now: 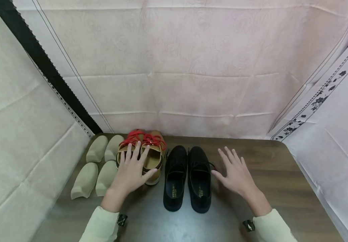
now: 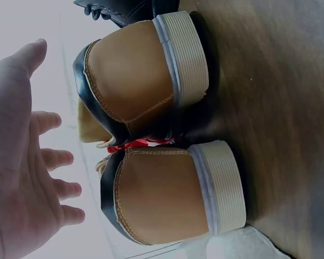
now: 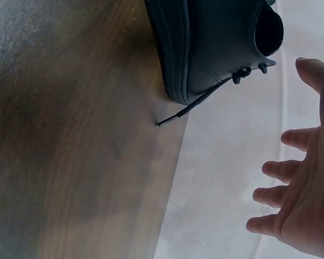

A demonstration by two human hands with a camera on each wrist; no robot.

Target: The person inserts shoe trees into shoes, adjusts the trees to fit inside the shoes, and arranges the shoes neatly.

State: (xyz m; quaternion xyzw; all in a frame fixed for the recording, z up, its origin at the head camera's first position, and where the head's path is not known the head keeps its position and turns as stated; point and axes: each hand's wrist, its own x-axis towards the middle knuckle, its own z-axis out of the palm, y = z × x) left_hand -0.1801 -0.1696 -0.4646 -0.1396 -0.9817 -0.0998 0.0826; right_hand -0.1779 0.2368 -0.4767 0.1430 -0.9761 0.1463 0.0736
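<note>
In the head view my left hand (image 1: 130, 173) hovers with spread fingers over the tan shoes with red laces (image 1: 153, 158); the left wrist view shows a gap between that hand (image 2: 21, 167) and the tan heels (image 2: 162, 194). My right hand (image 1: 237, 174), fingers spread, is held just right of the black shoes (image 1: 199, 195), which stand side by side with their toes toward the back. In the right wrist view the hand (image 3: 308, 178) touches nothing, and a black lace (image 3: 197, 101) sticks out from the nearer black shoe (image 3: 218, 43).
Several pale shoe-shaped pieces (image 1: 84, 179) sit in two rows at the left end of the wooden table (image 1: 270, 161). Light patterned cloth (image 1: 192, 67) hangs behind the table, with more cloth at both sides. A black strip (image 1: 50, 70) runs down the left corner.
</note>
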